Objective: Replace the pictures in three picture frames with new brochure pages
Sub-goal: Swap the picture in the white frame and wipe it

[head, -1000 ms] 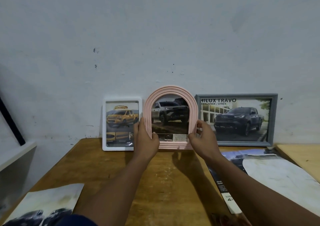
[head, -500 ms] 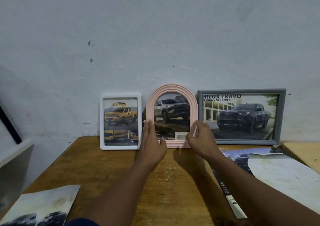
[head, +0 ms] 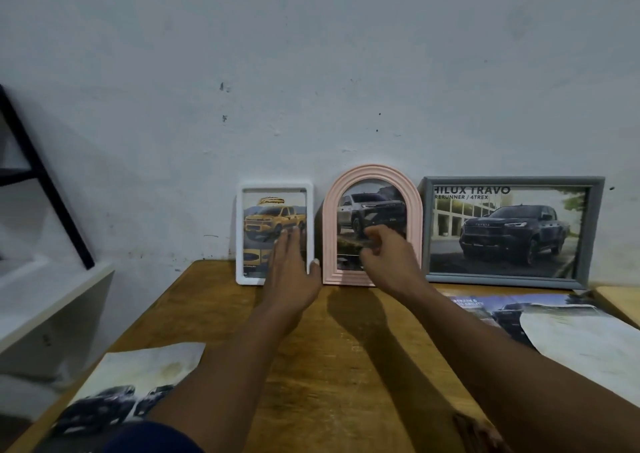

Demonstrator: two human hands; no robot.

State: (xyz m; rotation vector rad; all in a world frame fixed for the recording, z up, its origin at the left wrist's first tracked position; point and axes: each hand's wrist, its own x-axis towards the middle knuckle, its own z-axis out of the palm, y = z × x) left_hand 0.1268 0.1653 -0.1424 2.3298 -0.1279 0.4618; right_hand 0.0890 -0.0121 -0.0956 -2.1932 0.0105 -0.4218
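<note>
The left hand (head: 292, 269) is held flat with straight fingers and the thumb spread, holding nothing, in front of the lower right corner of the white frame (head: 275, 185); whether it touches the frame cannot be told. The right hand (head: 384, 258) is motion-blurred, its fingers loosely bent with nothing in them, in front of the lower half of the pink arched frame (head: 372, 170). All three frames stand upright in a row at the back edge of the wooden table (head: 346, 366), leaning on the pale wall (head: 311, 54). The white one shows a yellow pickup, with a caption above it that is too small to read. The pink one shows a silver-grey pickup. The grey frame (head: 512, 180), just right of the pink one, shows a dark pickup under the heading "HILUX TRAVO" and a cropped line reading "RERUNNER / 4TREX". On the table below the grey frame lies a brochure spread (head: 502, 310) with a partly legible heading ending in "ABILITY", and a pale sheet (head: 581, 338) overlaps it. Another brochure page (head: 138, 376) with dark vehicles lies at the near left corner.
</note>
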